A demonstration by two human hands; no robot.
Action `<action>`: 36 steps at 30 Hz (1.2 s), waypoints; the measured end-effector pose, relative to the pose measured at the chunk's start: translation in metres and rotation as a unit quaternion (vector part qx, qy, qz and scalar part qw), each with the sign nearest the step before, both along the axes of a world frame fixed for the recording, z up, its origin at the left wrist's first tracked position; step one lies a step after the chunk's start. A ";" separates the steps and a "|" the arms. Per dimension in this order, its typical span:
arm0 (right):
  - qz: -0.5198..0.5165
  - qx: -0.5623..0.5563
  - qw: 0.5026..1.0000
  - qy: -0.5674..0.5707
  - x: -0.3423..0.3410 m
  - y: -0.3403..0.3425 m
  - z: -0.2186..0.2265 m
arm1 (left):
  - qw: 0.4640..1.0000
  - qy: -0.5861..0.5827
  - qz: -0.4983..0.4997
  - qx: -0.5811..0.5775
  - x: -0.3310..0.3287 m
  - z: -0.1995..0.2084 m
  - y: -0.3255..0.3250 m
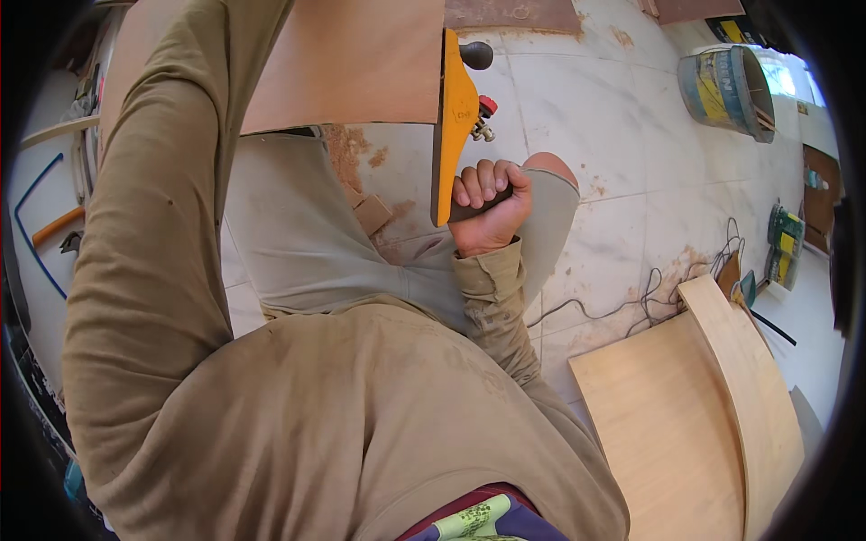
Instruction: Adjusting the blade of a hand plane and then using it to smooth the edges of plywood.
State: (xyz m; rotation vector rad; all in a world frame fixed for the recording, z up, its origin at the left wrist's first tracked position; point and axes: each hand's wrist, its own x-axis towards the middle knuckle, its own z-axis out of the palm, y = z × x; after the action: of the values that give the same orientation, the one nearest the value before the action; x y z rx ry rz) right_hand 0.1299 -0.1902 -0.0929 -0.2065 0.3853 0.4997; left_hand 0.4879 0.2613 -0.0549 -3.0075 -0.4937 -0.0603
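Note:
My right hand (492, 203) is closed around the dark rear handle of a hand plane (461, 104). The plane has a yellow-orange body, a dark round front knob and a red-and-brass adjuster. Tipped on its side, it lies along the right edge of a thin reddish-brown wooden board (352, 68), its sole facing that edge. Whether the blade touches the wood cannot be seen. My left arm stretches up past the left side of the board, and its hand is outside the picture.
Sawdust (347, 158) and a small wood offcut (373, 215) lie on the tiled floor. A blue bucket (722, 95) stands at the far right. Pale wood panels (663, 424) lie at the lower right, near a dark cable (586, 311). An orange-handled tool (59, 225) lies left.

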 end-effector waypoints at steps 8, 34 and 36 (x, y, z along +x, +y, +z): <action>-0.035 -0.104 0.994 0.006 -0.040 -0.030 0.004 | 0.986 -0.113 -0.021 -0.121 -0.033 0.008 -0.097; -0.059 -0.065 0.995 -0.046 0.079 0.027 -0.005 | 0.993 -0.086 -0.035 -0.068 -0.007 -0.008 -0.105; -0.054 -0.059 0.995 -0.056 0.090 0.032 -0.004 | 0.994 -0.097 -0.036 -0.042 0.002 -0.023 -0.088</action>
State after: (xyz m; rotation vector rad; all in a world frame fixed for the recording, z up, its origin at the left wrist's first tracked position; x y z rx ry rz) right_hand 0.2196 -0.1583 -0.0974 -0.3242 0.3152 0.3576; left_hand 0.4896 0.1733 -0.0778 -3.1181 -0.4137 -0.3476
